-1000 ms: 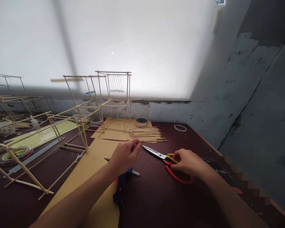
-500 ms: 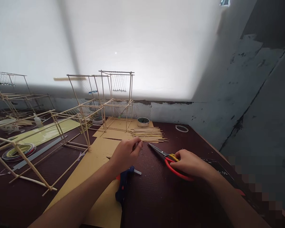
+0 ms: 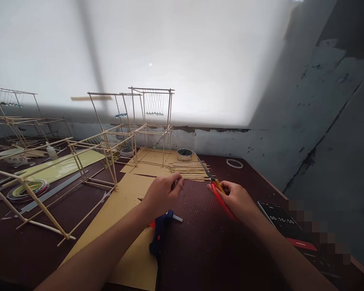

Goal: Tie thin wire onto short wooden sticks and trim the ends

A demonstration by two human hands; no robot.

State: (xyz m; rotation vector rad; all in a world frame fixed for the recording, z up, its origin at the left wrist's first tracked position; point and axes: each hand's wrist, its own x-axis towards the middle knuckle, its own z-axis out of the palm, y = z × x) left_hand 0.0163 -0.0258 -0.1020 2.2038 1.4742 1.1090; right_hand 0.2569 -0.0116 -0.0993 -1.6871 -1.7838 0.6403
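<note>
Red-and-yellow-handled scissors [image 3: 223,200] are in my right hand [image 3: 237,199], their closed blades pointing up and away over the right end of a pile of thin wooden sticks [image 3: 189,170]. My left hand [image 3: 164,192] is closed, thumb against the fingers, above the tan board [image 3: 130,234]; whatever it may pinch is too small to make out. Below and beside the left hand lies a blue glue gun [image 3: 160,232] with a white glue stick poking out. A round tin [image 3: 185,153] with small dark contents stands behind the stick pile.
Stick frames [image 3: 153,129] with hanging beads stand at the back and left. A phone showing a timer [image 3: 280,218] lies at the right. A clear ring [image 3: 234,163] is at the back right. Tape rolls [image 3: 28,190], a bowl [image 3: 13,157] and a small bottle [image 3: 51,151] are at the left.
My right hand has turned the scissors, so the blades point more steeply away and towards the tin. More of the phone shows. My left hand keeps nearly the same pose.
</note>
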